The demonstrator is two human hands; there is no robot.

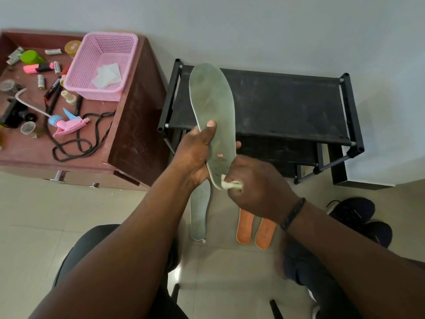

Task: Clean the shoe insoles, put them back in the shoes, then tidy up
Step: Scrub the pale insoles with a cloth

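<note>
Reading from the left of the frame, I see my left hand (195,155) just left of centre, thumb on the face and fingers wrapped behind the long pale grey-green foam insole (212,116), gripping it at its lower half. The insole stands nearly upright in the middle of the frame, its long axis running from the rounded toe at upper centre down to the heel at lower centre, leaning slightly to the right as it descends. Just right of that heel, my right hand (257,192) is clenched around a small crumpled white wipe (231,184), pressing it against the heel's lower edge. So the uncleaned length lies up and away from the right hand, and I judge the next stroke should travel along that axis toward the toe. Lower centre, on the pale tiled floor (69,215), lie a second grey-green insole (199,215) and two orange insoles (255,229), lengthwise, with black shoes (358,215) at right.
</note>
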